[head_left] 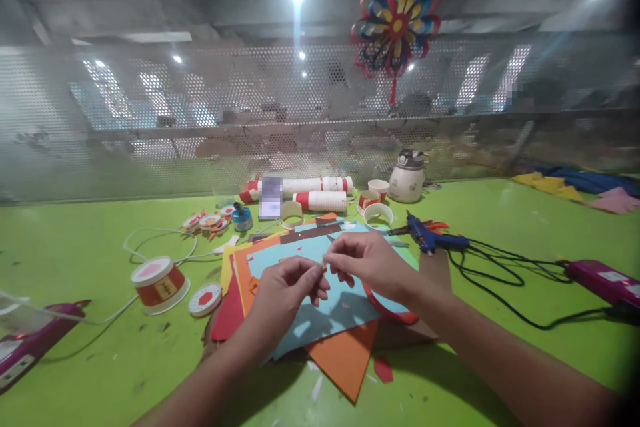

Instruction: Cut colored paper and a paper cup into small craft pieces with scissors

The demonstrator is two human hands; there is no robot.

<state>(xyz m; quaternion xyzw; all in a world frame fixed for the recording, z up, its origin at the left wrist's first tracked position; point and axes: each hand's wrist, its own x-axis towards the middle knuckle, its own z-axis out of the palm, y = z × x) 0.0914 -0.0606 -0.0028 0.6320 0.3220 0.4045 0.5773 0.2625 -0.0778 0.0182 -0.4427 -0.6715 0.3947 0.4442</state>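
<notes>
My left hand (295,287) and my right hand (363,260) meet over a stack of coloured paper, each with thumb and forefinger pinched. A tiny piece shows between their fingertips, too small to name. Under them lies a light blue sheet (320,317), scattered with small scraps. Orange paper (345,360) sticks out below it, and red paper (227,317) on the left. A red curved strip (395,313) rests beneath my right wrist. Near the front edge of the stack lies a red paper hexagon (384,369).
A blue glue gun (430,237) with black cords lies to the right, beside a purple power strip (605,280). On the left are a paper tub (159,283) and a round disc (205,299). Paper cups, a phone (271,199) and a kettle-shaped bottle (407,177) stand behind.
</notes>
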